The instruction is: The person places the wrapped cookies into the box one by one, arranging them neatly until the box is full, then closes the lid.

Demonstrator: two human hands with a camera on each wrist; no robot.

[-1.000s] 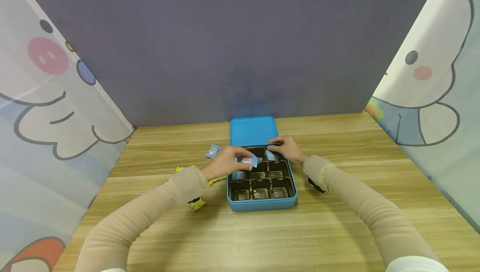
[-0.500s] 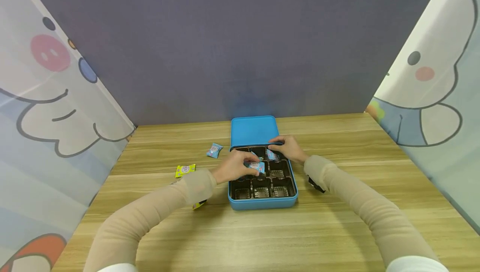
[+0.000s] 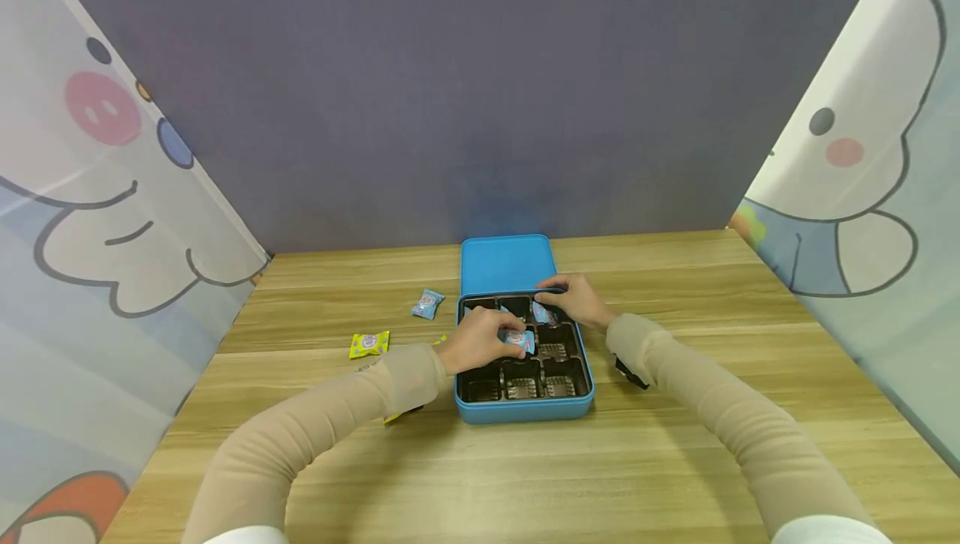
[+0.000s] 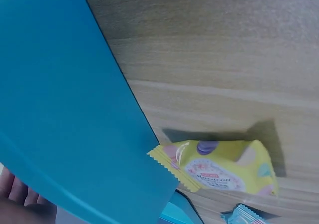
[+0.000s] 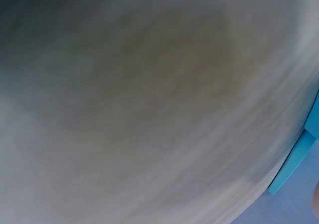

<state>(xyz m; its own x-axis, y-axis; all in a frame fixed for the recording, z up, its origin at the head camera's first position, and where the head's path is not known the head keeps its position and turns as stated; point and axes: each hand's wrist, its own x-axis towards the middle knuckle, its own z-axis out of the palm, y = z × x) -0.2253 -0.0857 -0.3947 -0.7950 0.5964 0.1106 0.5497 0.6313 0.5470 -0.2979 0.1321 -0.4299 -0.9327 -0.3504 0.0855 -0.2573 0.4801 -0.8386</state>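
In the head view my left hand [image 3: 480, 339] pinches a small blue macaron packet [image 3: 521, 341] over the middle of a blue box [image 3: 525, 411]. Inside the box is a dark divided tray [image 3: 521, 390]. My right hand [image 3: 576, 297] holds the back right corner of the box, thumb over the inner side and fingers along the rim. Beside that thumb, a blue packet [image 3: 543, 313] sits in the back right compartment. Other blue wrapping shows in the back row, partly hidden by my left hand. The front row compartments hold nothing visible.
The box's blue lid [image 3: 507, 265] lies open behind it. Left of the box are a blue packet [image 3: 427, 303] and a yellow macaron packet [image 3: 369, 344]; more yellow packets are partly covered by my left arm. A grey wall panel [image 3: 480, 94] stands behind the table.
My left hand has moved right and slightly toward me with the blue packet, from the back left part of the box to the middle. My right hand has stayed at the corner.
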